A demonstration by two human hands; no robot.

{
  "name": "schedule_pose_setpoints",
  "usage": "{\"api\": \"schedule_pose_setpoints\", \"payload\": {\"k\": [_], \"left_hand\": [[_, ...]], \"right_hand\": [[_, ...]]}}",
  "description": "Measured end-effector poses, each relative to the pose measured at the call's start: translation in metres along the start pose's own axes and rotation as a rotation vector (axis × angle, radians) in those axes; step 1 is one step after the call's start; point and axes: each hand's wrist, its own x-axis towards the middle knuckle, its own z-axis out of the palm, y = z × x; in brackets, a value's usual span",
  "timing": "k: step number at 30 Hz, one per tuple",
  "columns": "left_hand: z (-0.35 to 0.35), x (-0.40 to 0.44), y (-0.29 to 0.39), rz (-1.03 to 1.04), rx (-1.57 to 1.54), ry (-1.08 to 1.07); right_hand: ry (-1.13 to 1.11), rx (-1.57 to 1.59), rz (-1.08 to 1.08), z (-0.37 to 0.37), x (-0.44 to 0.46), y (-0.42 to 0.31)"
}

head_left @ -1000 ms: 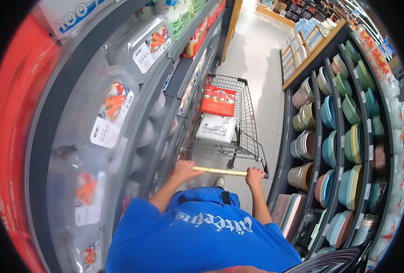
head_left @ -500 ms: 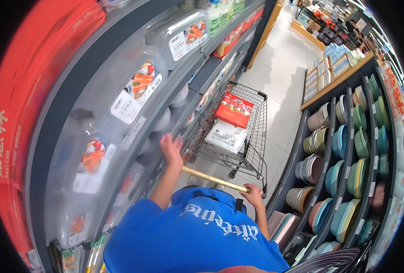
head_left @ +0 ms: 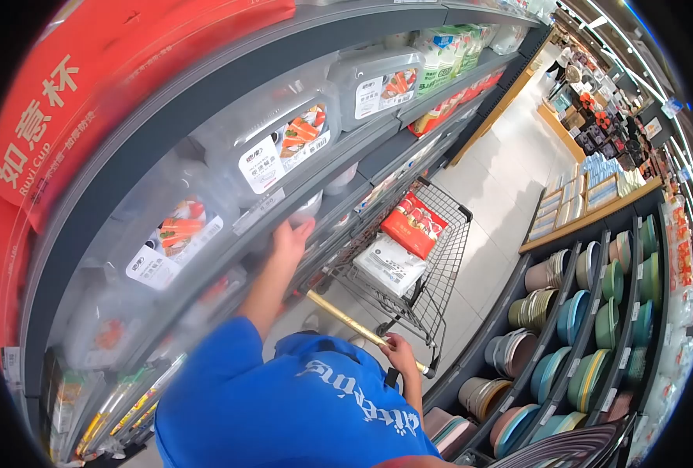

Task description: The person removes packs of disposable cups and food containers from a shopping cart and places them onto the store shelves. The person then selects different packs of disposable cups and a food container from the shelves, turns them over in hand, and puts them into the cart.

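Observation:
My left hand [head_left: 290,240] is raised at the edge of the left shelf, just below a price tag [head_left: 258,210] and beside a rounded clear package [head_left: 307,209]. Its fingers are partly hidden and blurred against the shelf. My right hand [head_left: 398,351] is wrapped round the gold handle [head_left: 346,320] of the shopping cart [head_left: 459,234]. Inside the cart lie a red package [head_left: 414,225] and a white package [head_left: 389,264]. Above my left hand, clear plastic containers with food-picture labels [head_left: 288,148] stand on the shelf.
Red cup packs [head_left: 66,109] fill the upper left. On the right, a dark rack [head_left: 530,343] holds coloured bowls and basins [head_left: 572,316]. A tiled aisle [head_left: 495,187] runs ahead to a wooden-edged display [head_left: 561,129]. Far off, a person [head_left: 561,62] stands near more goods.
My left hand has left the cart handle and moved to the shelf on the left. My right hand stays on the handle. The view has turned left, and the handle now slants more.

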Motion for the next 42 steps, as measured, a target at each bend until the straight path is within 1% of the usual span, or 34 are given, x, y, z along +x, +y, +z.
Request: {"api": "schedule_pose_setpoints", "payload": {"k": [4, 7, 9, 11, 12, 13, 15, 16, 18, 19, 21, 23, 24, 27, 30, 31, 33, 34, 36, 37, 40, 42], "left_hand": [[0.002, -0.028, 0.003, 0.002, 0.019, -0.054], [0.006, -0.069, -0.006, 0.151, 0.143, -0.121], [0.013, -0.095, -0.013, 0.175, 0.243, -0.159], [0.019, -0.118, -0.025, 0.214, 0.340, -0.222], [0.021, -0.127, -0.024, 0.108, 0.330, -0.232], [0.022, -0.134, -0.032, 0.083, 0.354, -0.305], [0.025, -0.144, -0.044, 0.047, 0.396, -0.453], [0.033, -0.158, -0.048, 0.024, 0.442, -0.494], [0.037, -0.162, -0.058, -0.044, 0.445, -0.616], [0.045, -0.169, -0.056, -0.110, 0.466, -0.671], [0.058, -0.177, -0.053, -0.207, 0.501, -0.767], [0.067, -0.174, -0.049, -0.259, 0.522, -0.837], [0.079, -0.177, -0.046, -0.219, 0.550, -0.919], [0.110, -0.181, -0.037, -0.252, 0.536, -1.032], [0.130, -0.182, -0.038, -0.199, 0.618, -1.093], [0.136, -0.183, -0.037, -0.186, 0.645, -1.110], [0.141, -0.178, -0.042, -0.224, 0.680, -1.167], [0.144, -0.176, -0.044, -0.241, 0.695, -1.199], [0.153, -0.182, -0.049, -0.152, 0.691, -1.184], [0.157, -0.185, -0.051, -0.107, 0.687, -1.177], [0.154, -0.205, -0.049, 0.229, 0.832, -1.130], [0.145, -0.217, -0.056, 0.384, 0.866, -1.221]], "right_hand": [[0.015, 0.043, -0.014, -0.014, -0.006, -0.005], [0.084, 0.049, -0.094, -0.027, -0.007, -0.019], [0.188, 0.034, -0.156, -0.046, -0.005, -0.052], [0.264, 0.126, -0.204, -0.068, -0.001, -0.091], [0.292, 0.232, -0.236, -0.075, 0.005, -0.110], [0.330, 0.332, -0.264, -0.084, 0.008, -0.123], [0.304, 0.561, -0.261, -0.099, 0.019, -0.142], [0.296, 0.670, -0.271, -0.105, 0.023, -0.150], [0.248, 0.876, -0.296, -0.121, 0.028, -0.166], [0.260, 0.993, -0.278, -0.126, 0.029, -0.175], [0.166, 1.208, -0.399, -0.137, 0.025, -0.179], [0.118, 1.335, -0.381, -0.148, 0.018, -0.189], [0.090, 1.403, -0.370, -0.149, 0.014, -0.192], [0.028, 1.568, -0.242, -0.145, 0.006, -0.191], [-0.347, 2.101, -0.448, -0.133, 0.004, -0.185], [-0.213, 2.039, -0.365, -0.130, 0.002, -0.185], [0.022, 1.880, -0.172, -0.130, -0.008, -0.204], [0.069, 1.857, -0.115, -0.131, -0.011, -0.206], [0.110, 1.873, -0.101, -0.127, -0.014, -0.203], [0.109, 1.897, -0.137, -0.125, -0.014, -0.200], [0.110, 1.962, -0.290, -0.120, -0.011, -0.191], [0.123, 1.983, -0.354, -0.118, -0.011, -0.187]]}}
